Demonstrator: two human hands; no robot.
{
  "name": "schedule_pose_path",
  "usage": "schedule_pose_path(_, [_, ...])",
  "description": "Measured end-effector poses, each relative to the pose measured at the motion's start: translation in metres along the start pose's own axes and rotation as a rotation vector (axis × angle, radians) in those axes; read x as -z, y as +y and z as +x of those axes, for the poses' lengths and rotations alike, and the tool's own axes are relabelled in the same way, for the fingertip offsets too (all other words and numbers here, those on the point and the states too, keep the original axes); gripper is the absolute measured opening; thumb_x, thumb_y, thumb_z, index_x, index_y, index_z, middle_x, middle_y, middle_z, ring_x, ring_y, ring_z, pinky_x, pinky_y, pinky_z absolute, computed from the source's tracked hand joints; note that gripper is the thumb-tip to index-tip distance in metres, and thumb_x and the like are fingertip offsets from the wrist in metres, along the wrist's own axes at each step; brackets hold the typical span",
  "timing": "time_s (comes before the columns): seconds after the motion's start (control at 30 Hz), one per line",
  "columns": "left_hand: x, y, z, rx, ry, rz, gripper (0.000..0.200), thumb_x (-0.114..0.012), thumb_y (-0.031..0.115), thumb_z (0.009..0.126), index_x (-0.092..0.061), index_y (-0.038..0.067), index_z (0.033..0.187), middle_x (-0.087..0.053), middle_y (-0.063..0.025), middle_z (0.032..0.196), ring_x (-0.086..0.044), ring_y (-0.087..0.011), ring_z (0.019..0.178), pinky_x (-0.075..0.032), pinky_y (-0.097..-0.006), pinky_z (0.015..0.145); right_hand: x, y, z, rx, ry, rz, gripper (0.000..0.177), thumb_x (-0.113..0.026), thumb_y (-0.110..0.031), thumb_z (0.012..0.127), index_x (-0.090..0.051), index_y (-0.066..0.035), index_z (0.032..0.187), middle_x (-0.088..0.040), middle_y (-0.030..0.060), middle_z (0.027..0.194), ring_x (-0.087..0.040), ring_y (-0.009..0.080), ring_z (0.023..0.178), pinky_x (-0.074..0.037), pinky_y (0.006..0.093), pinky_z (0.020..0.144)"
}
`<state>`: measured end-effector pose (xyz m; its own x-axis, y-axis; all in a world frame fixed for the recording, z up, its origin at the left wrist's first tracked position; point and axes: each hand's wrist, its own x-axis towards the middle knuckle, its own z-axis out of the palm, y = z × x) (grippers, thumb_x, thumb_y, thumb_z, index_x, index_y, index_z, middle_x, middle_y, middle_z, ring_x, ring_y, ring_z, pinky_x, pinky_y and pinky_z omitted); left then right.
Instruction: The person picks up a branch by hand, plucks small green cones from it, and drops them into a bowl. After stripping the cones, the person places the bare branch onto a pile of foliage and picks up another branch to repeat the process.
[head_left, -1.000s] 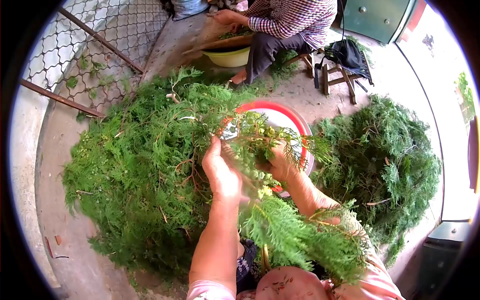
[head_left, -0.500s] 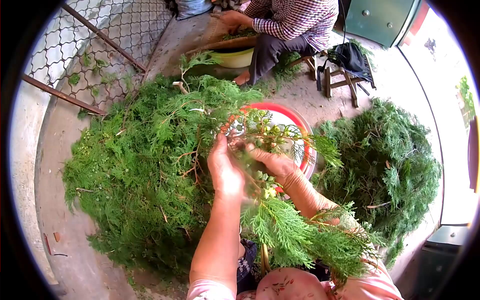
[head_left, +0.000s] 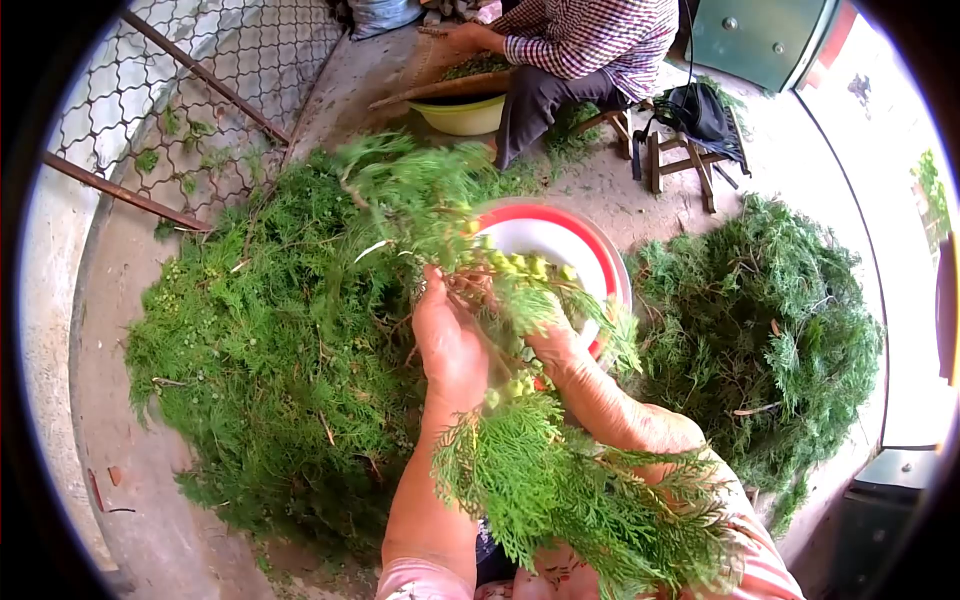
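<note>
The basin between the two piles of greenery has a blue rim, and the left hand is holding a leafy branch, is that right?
Not quite: the basin has a red rim, not a blue one, as the head view shows. It does sit between the two piles of greenery, and the left hand is holding a leafy branch.
</note>
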<state>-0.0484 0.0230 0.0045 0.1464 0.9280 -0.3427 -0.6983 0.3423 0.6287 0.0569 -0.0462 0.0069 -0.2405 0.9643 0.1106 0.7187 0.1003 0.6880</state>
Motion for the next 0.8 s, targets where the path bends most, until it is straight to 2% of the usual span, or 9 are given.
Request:
schedule_pose_path(0.03, [0.002, 0.0, 0.001, 0.022, 0.033, 0.013, 0.029, -0.043, 0.03, 0.093, -0.054, 0.006, 0.104, -0.059, -0.0047, 0.093, -0.053, -0.0187, 0.086, -0.04, -0.0354, 0.084, -0.005, -0.005, 0.003, -0.2, -0.205, 0.857, 0.07, -0.061, -0.002, 0.072, -0.033, -0.011, 0.136, -0.036, 0.0133, 0.138, -0.035, 0.026, 0.125, -0.025, 0.0376, 0.106])
schedule_pose_path(0.07, [0.002, 0.001, 0.0, 0.043, 0.066, 0.025, 0.027, -0.044, 0.03, 0.092, -0.054, 0.007, 0.102, -0.058, -0.004, 0.09, -0.051, -0.0188, 0.083, -0.039, -0.0367, 0.083, -0.008, -0.005, 0.002, -0.293, -0.255, 1.126, 0.069, -0.061, -0.003, 0.072, -0.034, -0.011, 0.135, -0.036, 0.0131, 0.137, -0.036, 0.0258, 0.124, -0.025, 0.0375, 0.106])
schedule_pose_path(0.1, [-0.01, 0.01, -0.016, 0.045, 0.025, 0.035, 0.031, -0.035, 0.025, 0.094, -0.053, 0.002, 0.107, -0.061, -0.0078, 0.1, -0.057, -0.0206, 0.091, -0.045, -0.0338, 0.083, -0.008, -0.004, 0.003, -0.367, -0.273, 1.358, 0.068, -0.061, -0.003, 0.072, -0.034, -0.011, 0.135, -0.037, 0.013, 0.136, -0.036, 0.0256, 0.123, -0.026, 0.0374, 0.105])
schedule_pose_path(0.2, [0.0, 0.005, -0.006, 0.015, 0.062, 0.053, 0.031, -0.035, 0.025, 0.094, -0.054, 0.003, 0.104, -0.061, -0.0084, 0.098, -0.058, -0.0206, 0.088, -0.046, -0.0348, 0.081, 0.001, 0.01, -0.005, -0.519, -0.26, 2.063, 0.066, -0.061, -0.005, 0.073, -0.035, -0.011, 0.133, -0.038, 0.0125, 0.134, -0.037, 0.0249, 0.121, -0.027, 0.037, 0.103])
schedule_pose_path(0.3, [0.001, 0.001, 0.002, 0.04, 0.119, 0.006, 0.03, -0.034, 0.024, 0.094, -0.054, 0.004, 0.102, -0.061, -0.0073, 0.097, -0.058, -0.0184, 0.084, -0.047, -0.0347, 0.079, 0.011, 0.023, -0.031, -0.562, -0.303, 2.224, 0.063, -0.061, -0.006, 0.073, -0.036, -0.011, 0.132, -0.039, 0.012, 0.132, -0.038, 0.0242, 0.119, -0.028, 0.0366, 0.102])
schedule_pose_path(0.6, [0.004, 0.001, -0.002, 0.044, 0.087, 0.121, 0.029, -0.038, 0.024, 0.092, -0.057, 0.006, 0.103, -0.063, -0.0062, 0.092, -0.06, -0.0189, 0.081, -0.048, -0.0316, 0.075, 0.025, 0.042, -0.103, -0.694, -0.426, 2.279, 0.056, -0.061, -0.01, 0.075, -0.04, -0.01, 0.127, -0.042, 0.0105, 0.125, -0.041, 0.0221, 0.113, -0.031, 0.0355, 0.096])
schedule_pose_path(0.63, [0.005, -0.005, 0.001, 0.016, -0.047, 0.082, 0.031, -0.039, 0.026, 0.09, -0.057, 0.004, 0.103, -0.063, -0.007, 0.093, -0.061, -0.0185, 0.08, -0.049, -0.0312, 0.073, 0.026, 0.042, -0.108, -0.708, -0.431, 2.284, 0.055, -0.061, -0.011, 0.075, -0.04, -0.01, 0.127, -0.043, 0.0103, 0.124, -0.041, 0.0219, 0.112, -0.031, 0.0354, 0.096])
schedule_pose_path(0.73, [0.007, -0.007, 0.005, 0.14, 0.035, 0.022, 0.031, -0.039, 0.024, 0.09, -0.058, 0.004, 0.103, -0.063, -0.0063, 0.094, -0.06, -0.0172, 0.082, -0.048, -0.0316, 0.076, 0.025, 0.043, -0.111, -0.742, -0.439, 2.297, 0.053, -0.061, -0.012, 0.076, -0.041, -0.01, 0.125, -0.044, 0.0098, 0.122, -0.042, 0.0212, 0.11, -0.032, 0.035, 0.094])
schedule_pose_path(0.8, [0.003, -0.006, -0.015, -0.154, -0.11, 0.505, 0.031, -0.04, 0.026, 0.089, -0.058, 0.005, 0.103, -0.063, -0.0062, 0.095, -0.06, -0.0172, 0.085, -0.047, -0.0323, 0.079, 0.024, 0.041, -0.108, -0.751, -0.438, 2.312, 0.051, -0.061, -0.013, 0.076, -0.042, -0.01, 0.124, -0.045, 0.0095, 0.121, -0.043, 0.0207, 0.109, -0.033, 0.0348, 0.092])
